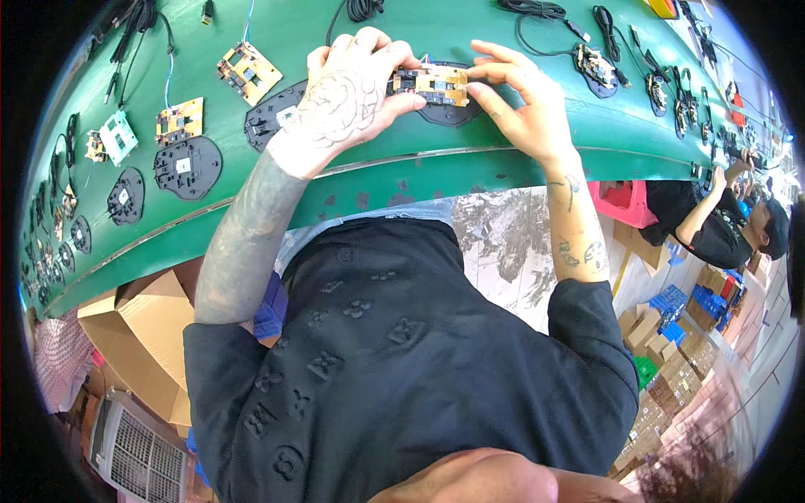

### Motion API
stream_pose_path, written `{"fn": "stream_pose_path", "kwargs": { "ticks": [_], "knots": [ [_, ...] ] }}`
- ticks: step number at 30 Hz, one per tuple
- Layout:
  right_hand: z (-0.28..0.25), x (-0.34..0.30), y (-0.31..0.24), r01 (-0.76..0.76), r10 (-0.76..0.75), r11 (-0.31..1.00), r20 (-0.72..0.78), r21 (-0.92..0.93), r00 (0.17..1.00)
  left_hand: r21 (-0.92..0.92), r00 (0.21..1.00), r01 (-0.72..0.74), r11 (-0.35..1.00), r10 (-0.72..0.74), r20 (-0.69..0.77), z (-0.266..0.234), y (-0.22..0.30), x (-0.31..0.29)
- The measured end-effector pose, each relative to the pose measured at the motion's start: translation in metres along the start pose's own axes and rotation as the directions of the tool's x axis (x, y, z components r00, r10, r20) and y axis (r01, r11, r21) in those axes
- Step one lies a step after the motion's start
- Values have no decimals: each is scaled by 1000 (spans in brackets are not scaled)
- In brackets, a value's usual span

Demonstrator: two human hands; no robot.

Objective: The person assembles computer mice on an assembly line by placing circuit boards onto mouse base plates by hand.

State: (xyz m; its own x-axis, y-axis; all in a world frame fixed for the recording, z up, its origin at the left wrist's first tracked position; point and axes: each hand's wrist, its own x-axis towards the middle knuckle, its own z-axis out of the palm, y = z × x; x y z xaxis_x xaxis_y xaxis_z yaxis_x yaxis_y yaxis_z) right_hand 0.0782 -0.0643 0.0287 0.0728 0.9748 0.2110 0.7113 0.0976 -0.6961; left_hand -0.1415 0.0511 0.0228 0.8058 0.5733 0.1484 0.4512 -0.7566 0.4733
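Observation:
A tan circuit board with dark components is held over a black plastic base plate on the green bench. My left hand pinches the board's left end, with the thumb along its near side. At the right end, the thumb and a finger of my right hand touch the edge, while the other fingers stretch out. Coloured wires rise behind the board. Another black base plate lies partly hidden behind my left hand. Whether the board rests in the plate is hidden.
Loose circuit boards, black base plates and coiled cables line the green conveyor on both sides. A co-worker sits at the far right. Below are an open cardboard box and a pink stool.

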Motion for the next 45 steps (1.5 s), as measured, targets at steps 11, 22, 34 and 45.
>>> {"fn": "stream_pose_path", "kwargs": {
  "ticks": [11, 22, 34, 45],
  "knots": [
    [8, 14, -13, -168, 188, 968, 99, -185, 977, -1, 996, -66, 998, 66, -54, 3, -7, -5],
    [22, -2, -26, -76, 80, 963, 5, -258, 997, 172, 967, -227, 959, 243, -77, -8, -28, -12],
    [29, 4, -35, 2, -6, 950, -10, -313, 1000, 248, 955, -270, 930, 291, -51, -3, -19, -3],
    [29, 4, -35, -17, 6, 945, -33, -328, 999, 144, 951, -266, 953, 283, -120, 1, -12, 1]
  ]
}}
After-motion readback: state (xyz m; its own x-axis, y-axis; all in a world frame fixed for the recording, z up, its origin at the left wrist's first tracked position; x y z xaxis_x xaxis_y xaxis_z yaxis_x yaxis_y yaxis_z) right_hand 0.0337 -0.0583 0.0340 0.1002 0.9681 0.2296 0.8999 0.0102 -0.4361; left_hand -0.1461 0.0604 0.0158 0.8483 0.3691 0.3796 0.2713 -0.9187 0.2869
